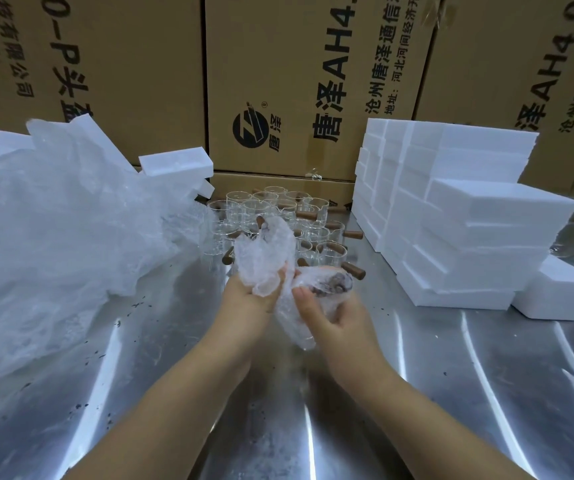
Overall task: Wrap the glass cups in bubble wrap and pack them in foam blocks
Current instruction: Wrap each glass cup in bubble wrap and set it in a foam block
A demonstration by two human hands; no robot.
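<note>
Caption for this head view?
Left hand and right hand wrap a glass cup in bubble wrap; bare cups, foam blocks behind.

On my screen the left hand (247,299) grips a loose sheet of bubble wrap (264,251) that stands up above it. The right hand (330,313) curls its fingers (304,301) round a glass cup (327,284) swathed in the same wrap, its brown handle showing through. Just beyond the fingers I see a cluster of bare glass cups (278,209) on the steel table (451,375). Right of the fingers rises a stack of white foam blocks (458,216). Left of them lies a big heap (53,237) of more wrap. Cardboard boxes (278,81) stand behind.
</note>
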